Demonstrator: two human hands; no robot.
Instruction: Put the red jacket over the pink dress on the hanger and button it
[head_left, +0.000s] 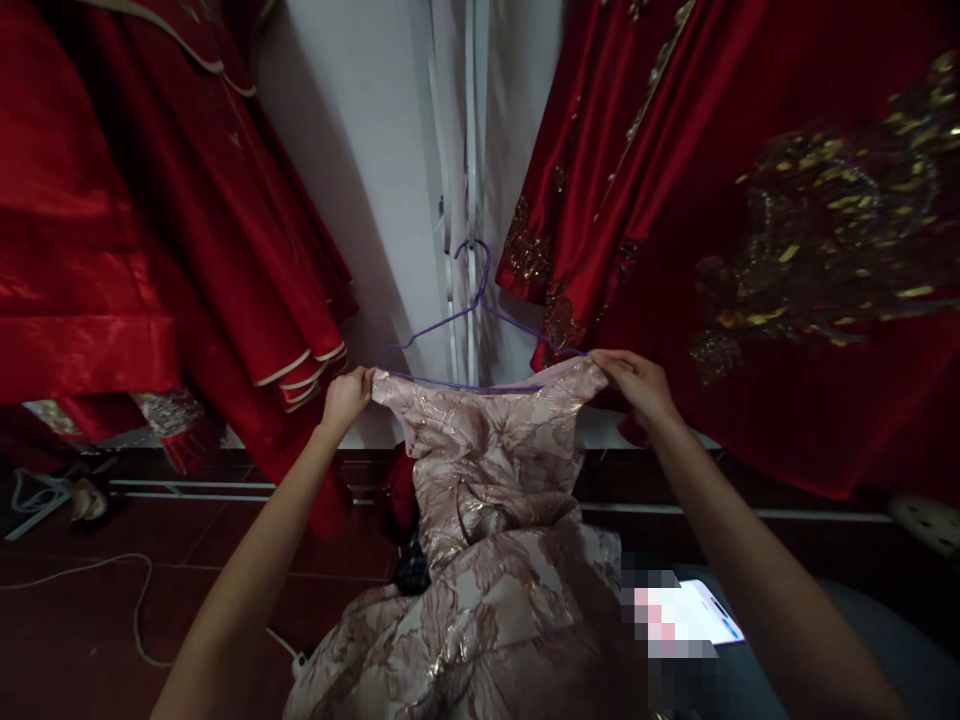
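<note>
A pale pink dress (487, 520) with a shiny floral pattern hangs in front of me on a purple wire hanger (480, 320). My left hand (346, 397) is closed on the dress's left shoulder, at the hanger's left end. Gripping the right shoulder of the dress at the hanger's right end is my right hand (636, 385), also closed. The skirt spreads out below toward me.
Red satin garments hang at left (150, 250) and at right (750, 250), the right one with gold embroidery. A white wall with a vertical rail (469, 150) lies between them. A lit phone (709, 612) rests at lower right. A white cable (135, 610) runs over the dark red floor.
</note>
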